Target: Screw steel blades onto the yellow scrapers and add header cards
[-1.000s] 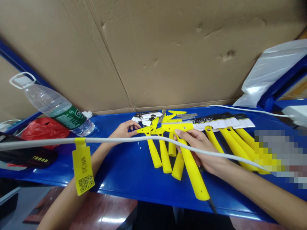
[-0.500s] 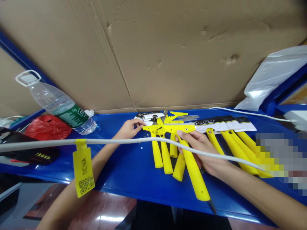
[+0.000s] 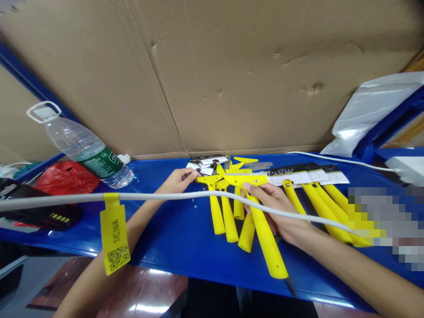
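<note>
My right hand (image 3: 273, 201) is closed around a yellow scraper (image 3: 266, 238) with a T-shaped head and a thin metal blade along its top edge. A dark pointed shaft (image 3: 291, 287) pokes out below that handle; I cannot tell what it belongs to. My left hand (image 3: 179, 180) is pinched, thumb against fingers, beside the head of another yellow scraper (image 3: 217, 212) lying on the table. What the pinch holds, if anything, is hidden. Several more yellow handles (image 3: 228, 216) lie between the hands, and small screws or nuts (image 3: 195, 206) are scattered near the left hand.
Yellow scrapers with black-and-white cards (image 3: 306, 176) lie at the right on the blue table (image 3: 165, 247). Flat yellow pieces (image 3: 245, 160) and metal blades (image 3: 261, 166) lie behind. A large water bottle (image 3: 96, 154) and red bag (image 3: 68, 179) are left. A tagged cable (image 3: 149, 195) crosses in front.
The left thumb and fingers have shifted slightly near the scraper head. My right hand keeps its hold on the yellow scraper, and the view has moved a little.
</note>
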The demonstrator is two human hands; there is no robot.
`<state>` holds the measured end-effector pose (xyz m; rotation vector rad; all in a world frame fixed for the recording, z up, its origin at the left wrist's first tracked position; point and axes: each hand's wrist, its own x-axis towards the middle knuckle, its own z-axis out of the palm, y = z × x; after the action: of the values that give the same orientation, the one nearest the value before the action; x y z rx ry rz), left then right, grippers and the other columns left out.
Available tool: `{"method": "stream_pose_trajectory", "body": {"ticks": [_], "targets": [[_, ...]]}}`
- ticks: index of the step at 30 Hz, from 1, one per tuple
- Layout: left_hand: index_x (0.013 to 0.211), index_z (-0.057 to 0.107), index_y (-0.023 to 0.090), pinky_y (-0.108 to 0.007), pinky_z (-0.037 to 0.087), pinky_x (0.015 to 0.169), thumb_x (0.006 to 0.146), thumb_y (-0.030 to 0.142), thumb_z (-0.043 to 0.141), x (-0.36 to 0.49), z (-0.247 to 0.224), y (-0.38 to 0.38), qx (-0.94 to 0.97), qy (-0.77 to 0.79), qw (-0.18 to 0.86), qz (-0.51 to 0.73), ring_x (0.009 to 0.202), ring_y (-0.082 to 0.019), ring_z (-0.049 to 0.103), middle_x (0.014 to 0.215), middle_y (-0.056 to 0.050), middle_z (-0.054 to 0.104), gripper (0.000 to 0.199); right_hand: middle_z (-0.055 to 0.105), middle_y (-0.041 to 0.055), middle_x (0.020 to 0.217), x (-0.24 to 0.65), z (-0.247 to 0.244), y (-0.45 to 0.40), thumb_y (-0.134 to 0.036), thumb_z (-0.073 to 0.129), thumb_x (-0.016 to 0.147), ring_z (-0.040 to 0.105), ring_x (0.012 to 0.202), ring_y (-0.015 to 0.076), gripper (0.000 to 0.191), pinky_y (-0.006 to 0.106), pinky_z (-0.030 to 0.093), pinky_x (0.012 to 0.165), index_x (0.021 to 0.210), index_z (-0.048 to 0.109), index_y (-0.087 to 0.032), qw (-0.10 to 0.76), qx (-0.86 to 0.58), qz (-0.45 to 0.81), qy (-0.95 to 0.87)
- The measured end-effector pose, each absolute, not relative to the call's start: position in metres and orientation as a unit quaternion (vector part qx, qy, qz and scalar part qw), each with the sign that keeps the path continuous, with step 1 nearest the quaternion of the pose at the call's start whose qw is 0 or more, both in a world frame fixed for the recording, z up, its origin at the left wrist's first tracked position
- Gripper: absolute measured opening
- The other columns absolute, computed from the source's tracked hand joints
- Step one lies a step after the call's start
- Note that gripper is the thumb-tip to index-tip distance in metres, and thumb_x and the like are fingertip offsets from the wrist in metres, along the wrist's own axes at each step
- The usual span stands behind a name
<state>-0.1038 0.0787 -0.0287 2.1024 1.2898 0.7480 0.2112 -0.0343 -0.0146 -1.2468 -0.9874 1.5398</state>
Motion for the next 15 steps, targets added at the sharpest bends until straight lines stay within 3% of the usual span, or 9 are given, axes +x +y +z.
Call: {"method": "stream_pose_trajectory", "body": {"ticks": [6, 8, 11, 15], "targets": [[0.104, 0.087, 0.018, -0.04, 0.062, 0.087, 0.096, 0.06, 0.08, -0.0991, -0.0318, 0.0735, 0.737, 0.493, 0.349, 0.303, 0.097, -0.028, 0.078, 0.107, -0.012, 0.087, 0.043, 0.069, -0.0006, 0.061, 0.2128, -0.0158, -0.0336, -0.075, 0.094, 0.077, 0.044, 0.033, 0.0076, 0.062, 0.017, 0.03, 0.027, 0.09, 0.069, -0.02, 0.443, -0.515, 0.621, -0.391], [0.102, 0.088, 0.018, -0.039, 0.062, 0.082, 0.091, 0.057, 0.085, -0.0964, -0.0306, 0.0709, 0.738, 0.494, 0.36, 0.284, 0.092, -0.027, 0.078, 0.103, -0.012, 0.086, 0.04, 0.069, -0.001, 0.061, 0.213, -0.0163, -0.0332, -0.074, 0.094, 0.078, 0.045, 0.033, 0.0075, 0.061, 0.017, 0.031, 0.027, 0.089, 0.07, -0.02, 0.444, -0.51, 0.624, -0.391], [0.104, 0.088, 0.019, -0.036, 0.06, 0.071, 0.091, 0.054, 0.085, -0.0962, -0.0266, 0.0681, 0.75, 0.497, 0.357, 0.252, 0.082, -0.025, 0.076, 0.093, -0.01, 0.084, 0.037, 0.069, -0.0011, 0.061, 0.213, -0.0169, -0.0321, -0.072, 0.094, 0.08, 0.045, 0.033, 0.0074, 0.058, 0.016, 0.032, 0.027, 0.089, 0.071, -0.019, 0.449, -0.508, 0.625, -0.387], [0.101, 0.086, 0.019, -0.036, 0.06, 0.073, 0.092, 0.051, 0.083, -0.0983, -0.0295, 0.0714, 0.753, 0.497, 0.34, 0.268, 0.081, -0.024, 0.074, 0.093, -0.009, 0.084, 0.033, 0.069, -0.0005, 0.061, 0.2135, -0.0178, -0.0314, -0.07, 0.094, 0.082, 0.046, 0.033, 0.0074, 0.055, 0.017, 0.032, 0.028, 0.089, 0.072, -0.019, 0.451, -0.51, 0.623, -0.387]]}}
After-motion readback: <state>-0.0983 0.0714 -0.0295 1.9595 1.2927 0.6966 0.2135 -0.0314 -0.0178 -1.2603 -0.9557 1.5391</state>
